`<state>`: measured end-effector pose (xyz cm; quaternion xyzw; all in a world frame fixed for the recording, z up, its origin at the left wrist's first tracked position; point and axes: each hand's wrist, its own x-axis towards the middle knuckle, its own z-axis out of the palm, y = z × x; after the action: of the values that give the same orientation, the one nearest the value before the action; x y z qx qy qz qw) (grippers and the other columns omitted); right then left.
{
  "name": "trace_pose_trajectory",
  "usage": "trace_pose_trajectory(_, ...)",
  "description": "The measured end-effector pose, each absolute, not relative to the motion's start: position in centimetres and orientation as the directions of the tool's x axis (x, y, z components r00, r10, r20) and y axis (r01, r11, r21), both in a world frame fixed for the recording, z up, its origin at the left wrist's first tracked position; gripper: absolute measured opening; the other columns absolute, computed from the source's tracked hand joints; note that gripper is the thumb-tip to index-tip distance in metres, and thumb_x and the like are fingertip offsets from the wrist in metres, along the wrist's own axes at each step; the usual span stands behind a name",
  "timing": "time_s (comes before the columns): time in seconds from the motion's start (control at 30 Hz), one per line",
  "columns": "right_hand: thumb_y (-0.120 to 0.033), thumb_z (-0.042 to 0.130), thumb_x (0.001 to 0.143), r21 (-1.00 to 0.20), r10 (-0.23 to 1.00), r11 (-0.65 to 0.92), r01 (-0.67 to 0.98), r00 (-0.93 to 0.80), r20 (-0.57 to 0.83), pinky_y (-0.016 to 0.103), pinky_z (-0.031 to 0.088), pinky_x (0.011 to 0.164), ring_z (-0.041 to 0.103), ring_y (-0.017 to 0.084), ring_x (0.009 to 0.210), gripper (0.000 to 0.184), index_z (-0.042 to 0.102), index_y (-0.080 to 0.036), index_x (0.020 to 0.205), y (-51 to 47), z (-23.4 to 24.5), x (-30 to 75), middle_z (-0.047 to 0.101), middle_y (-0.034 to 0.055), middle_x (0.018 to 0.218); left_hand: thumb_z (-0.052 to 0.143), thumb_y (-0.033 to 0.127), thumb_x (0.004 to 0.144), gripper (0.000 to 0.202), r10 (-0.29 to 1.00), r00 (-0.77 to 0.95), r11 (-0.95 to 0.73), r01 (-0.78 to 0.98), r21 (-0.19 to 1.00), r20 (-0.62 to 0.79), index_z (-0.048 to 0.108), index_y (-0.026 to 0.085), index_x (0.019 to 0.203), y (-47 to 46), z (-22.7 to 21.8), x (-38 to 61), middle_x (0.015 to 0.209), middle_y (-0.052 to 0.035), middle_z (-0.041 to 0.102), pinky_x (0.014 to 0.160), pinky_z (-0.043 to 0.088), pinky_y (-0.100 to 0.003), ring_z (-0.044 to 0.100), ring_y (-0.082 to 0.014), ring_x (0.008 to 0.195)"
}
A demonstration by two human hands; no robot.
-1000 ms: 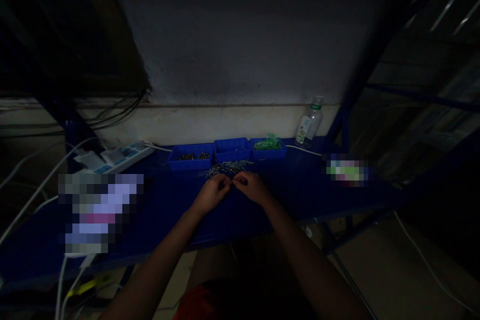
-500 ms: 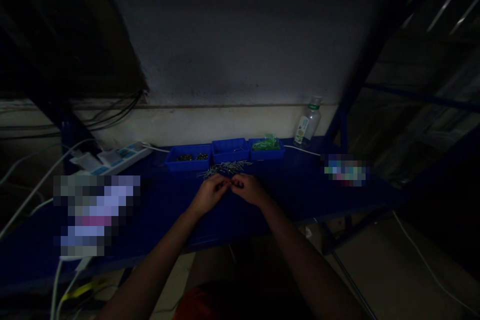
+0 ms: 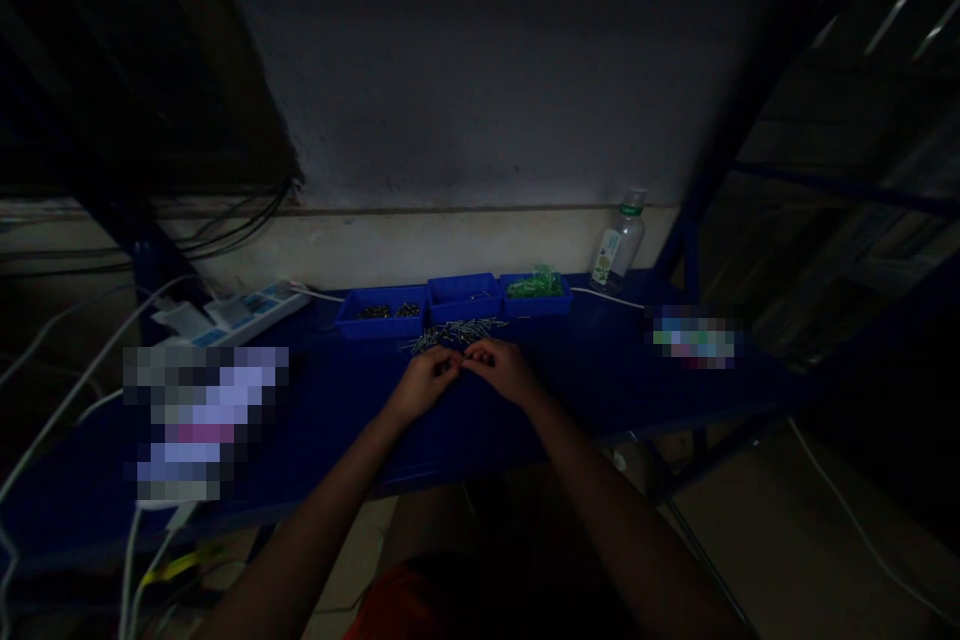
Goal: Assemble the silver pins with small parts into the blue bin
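Together: left hand (image 3: 424, 382), right hand (image 3: 505, 370) | both curled, cannot tell if gripping | metal pins (image 3: 471, 328) just beyond

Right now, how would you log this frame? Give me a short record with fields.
left grip: left hand, fingers bent, fingertips close to the right hand's; anything held is too small and dark to tell
right grip: right hand, fingers bent; contents likewise unclear
just beyond hands: loose pile of thin metal pieces on the blue table
left bin: small metallic parts
middle bin: a few thin pieces
right bin: green material
by the wall, right: clear bottle
lighting: dim
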<state>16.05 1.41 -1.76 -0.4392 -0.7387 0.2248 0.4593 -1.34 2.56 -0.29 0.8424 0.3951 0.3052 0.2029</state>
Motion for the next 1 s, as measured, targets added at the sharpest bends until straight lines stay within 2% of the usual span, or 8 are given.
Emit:
trace_pose_trajectory(0.3,-0.029,0.054,0.075,-0.729,0.866,0.491,0.477,-0.177,0.468,0.019,0.040,0.060,0.051,0.009,0.063,0.019,0.061,-0.016,0.087,1.3,-1.7,16.0,0.059,0.0001,0.072,0.045,0.025,0.078,0.019,0.805,0.464,-0.589,0.546,0.597,0.369,0.061,0.016,0.083,2.5,-0.2,-1.5,0.082,-0.0027,0.059,0.067,0.041,-0.024,0.053,-0.0133,0.072)
trace_pose_trajectory(0.47,-0.022,0.055,0.073,-0.664,0.891,0.437,0.606,-0.191,0.412,0.020,0.040,0.062,0.053,0.010,0.065,0.014,0.061,-0.019,0.085,2.0,-2.6,15.9,0.059,0.0001,0.073,0.046,0.029,0.079,0.019,0.781,0.417,-0.617,0.628,0.474,0.464,0.061,0.018,0.081,2.2,1.2,-1.9,0.082,-0.0027,0.059,0.072,0.040,-0.025,0.053,-0.0150,0.078)
trace_pose_trajectory(0.6,-0.016,0.052,0.072,-0.632,0.909,0.289,0.719,0.000,0.416,0.022,0.040,0.067,0.054,0.012,0.070,0.014,0.061,-0.018,0.083,2.7,-3.0,15.9,0.060,0.0017,0.074,0.043,0.033,0.080,0.025,0.801,0.117,-0.436,0.786,0.438,0.587,0.060,0.016,0.086,4.6,2.6,-4.0,0.088,-0.0056,0.061,0.074,0.040,-0.027,0.054,-0.0174,0.080)
trace_pose_trajectory(0.77,-0.018,0.051,0.074,-0.644,0.925,0.220,0.733,0.052,0.376,0.021,0.040,0.066,0.055,0.012,0.070,0.012,0.059,-0.019,0.082,3.0,-3.0,16.0,0.061,0.0012,0.074,0.037,0.037,0.082,0.034,0.799,-0.046,-0.174,0.936,0.305,0.599,0.061,0.016,0.094,7.4,3.9,-6.4,0.094,-0.0117,0.060,0.079,0.037,-0.039,0.051,-0.0267,0.091)
trace_pose_trajectory(0.83,-0.019,0.050,0.075,-0.654,0.928,0.222,0.723,0.050,0.369,0.020,0.040,0.065,0.056,0.011,0.069,0.011,0.059,-0.019,0.082,3.0,-3.0,16.1,0.062,0.0007,0.074,0.037,0.038,0.082,0.035,0.793,-0.014,-0.165,0.958,0.236,0.609,0.061,0.016,0.095,7.1,3.9,-6.3,0.096,-0.0129,0.059,0.081,0.035,-0.042,0.048,-0.0289,0.095)
trace_pose_trajectory(0.87,-0.019,0.050,0.075,-0.659,0.927,0.229,0.717,0.045,0.372,0.020,0.040,0.065,0.056,0.011,0.069,0.011,0.059,-0.019,0.081,3.0,-3.1,16.1,0.062,0.0006,0.074,0.038,0.038,0.082,0.035,0.805,0.052,-0.215,0.954,0.208,0.592,0.061,0.017,0.095,6.6,3.7,-6.0,0.097,-0.0123,0.058,0.082,0.035,-0.041,0.049,-0.0281,0.095)
trace_pose_trajectory(0.97,-0.019,0.050,0.075,-0.668,0.921,0.263,0.696,0.026,0.389,0.021,0.039,0.063,0.055,0.012,0.066,0.010,0.059,-0.019,0.078,3.0,-3.2,16.1,0.062,0.0007,0.071,0.040,0.038,0.081,0.030,0.843,0.319,-0.434,0.879,0.198,0.434,0.061,0.020,0.095,4.7,2.8,-4.9,0.091,-0.0077,0.059,0.078,0.039,-0.032,0.053,-0.0218,0.086)
trace_pose_trajectory(1.0,-0.018,0.050,0.074,-0.671,0.919,0.273,0.689,0.019,0.394,0.021,0.039,0.062,0.055,0.012,0.065,0.010,0.059,-0.020,0.077,3.0,-3.1,16.2,0.062,0.0008,0.071,0.041,0.038,0.081,0.029,0.851,0.362,-0.462,0.861,0.213,0.380,0.060,0.021,0.094,4.1,2.4,-4.6,0.089,-0.0063,0.059,0.074,0.040,-0.029,0.054,-0.0203,0.082)
